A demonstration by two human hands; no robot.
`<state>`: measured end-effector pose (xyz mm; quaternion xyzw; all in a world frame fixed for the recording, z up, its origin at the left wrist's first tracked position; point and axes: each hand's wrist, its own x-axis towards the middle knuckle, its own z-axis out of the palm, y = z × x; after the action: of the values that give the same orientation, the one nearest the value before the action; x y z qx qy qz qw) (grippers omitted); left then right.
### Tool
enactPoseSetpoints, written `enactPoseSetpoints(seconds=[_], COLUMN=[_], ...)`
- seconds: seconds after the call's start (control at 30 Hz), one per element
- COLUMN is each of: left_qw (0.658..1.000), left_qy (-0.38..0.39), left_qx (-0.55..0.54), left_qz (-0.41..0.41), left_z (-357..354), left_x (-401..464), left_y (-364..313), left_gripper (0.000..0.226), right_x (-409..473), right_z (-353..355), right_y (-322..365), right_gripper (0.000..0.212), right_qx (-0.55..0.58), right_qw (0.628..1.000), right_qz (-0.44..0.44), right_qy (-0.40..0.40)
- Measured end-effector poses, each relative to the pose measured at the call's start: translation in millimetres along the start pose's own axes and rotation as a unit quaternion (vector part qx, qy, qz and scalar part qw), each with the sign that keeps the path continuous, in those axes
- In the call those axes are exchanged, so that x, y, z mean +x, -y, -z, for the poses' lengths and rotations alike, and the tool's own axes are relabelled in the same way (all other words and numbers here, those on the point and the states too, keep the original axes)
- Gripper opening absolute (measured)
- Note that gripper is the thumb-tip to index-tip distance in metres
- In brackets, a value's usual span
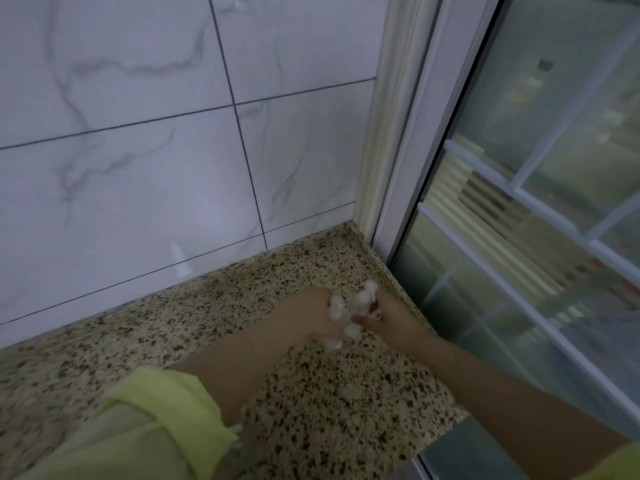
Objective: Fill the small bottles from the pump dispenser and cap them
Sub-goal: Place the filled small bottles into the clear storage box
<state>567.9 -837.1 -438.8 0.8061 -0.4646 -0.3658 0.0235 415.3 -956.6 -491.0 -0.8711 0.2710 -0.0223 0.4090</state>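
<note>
Both hands meet over the speckled counter (311, 393) near its right corner. My left hand (308, 317) and my right hand (388, 317) together grip a cluster of small translucent white bottles (346, 311). The picture is blurred, so how many bottles there are and whether they have caps cannot be made out. Fingers hide much of the bottles. No pump dispenser shows in the head view.
A marble-tiled wall (156, 150) rises behind the counter. A window with a white frame (415, 168) borders the counter on the right. My yellow-green sleeve (138, 427) fills the lower left.
</note>
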Motion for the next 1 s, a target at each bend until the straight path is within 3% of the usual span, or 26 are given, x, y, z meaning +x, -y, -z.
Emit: enactPoseSetpoints(seconds=[0.07, 0.13, 0.23, 0.37, 0.57, 0.73, 0.9, 1.0], left_qw=[1.0, 0.997, 0.991, 0.98, 0.947, 0.916, 0.883, 0.876], left_qy=[-0.022, -0.04, -0.087, -0.134, -0.222, -0.273, -0.306, -0.297], left_qx=[-0.02, -0.06, -0.1, -0.14, -0.185, -0.21, -0.247, -0.243], left_qz=[-0.005, 0.001, 0.018, 0.052, 0.14, 0.208, 0.258, 0.29], left_z=[17, 34, 55, 69, 56, 33, 9, -5], left_x=[-19, -43, -82, -133, -227, -300, -371, -408], left_y=[18, 36, 66, 107, 177, 227, 264, 288], left_gripper=[0.048, 0.027, 0.026, 0.024, 0.025, 0.028, 0.023, 0.057], right_x=[7, 15, 24, 31, 25, 13, -10, -27], right_z=[4, 2, -12, -40, -93, -145, -196, -232], right_y=[22, 46, 89, 144, 240, 301, 349, 372], right_gripper=[0.036, 0.043, 0.024, 0.03, 0.013, 0.025, 0.022, 0.033], right_qx=[-0.003, 0.007, 0.044, 0.094, 0.137, 0.128, 0.122, 0.119], right_qw=[1.0, 0.999, 0.997, 0.988, 0.969, 0.959, 0.94, 0.934], right_qz=[0.02, 0.039, 0.067, 0.116, 0.195, 0.217, 0.251, 0.248], right_qy=[-0.005, -0.006, 0.012, 0.033, 0.063, 0.128, 0.199, 0.23])
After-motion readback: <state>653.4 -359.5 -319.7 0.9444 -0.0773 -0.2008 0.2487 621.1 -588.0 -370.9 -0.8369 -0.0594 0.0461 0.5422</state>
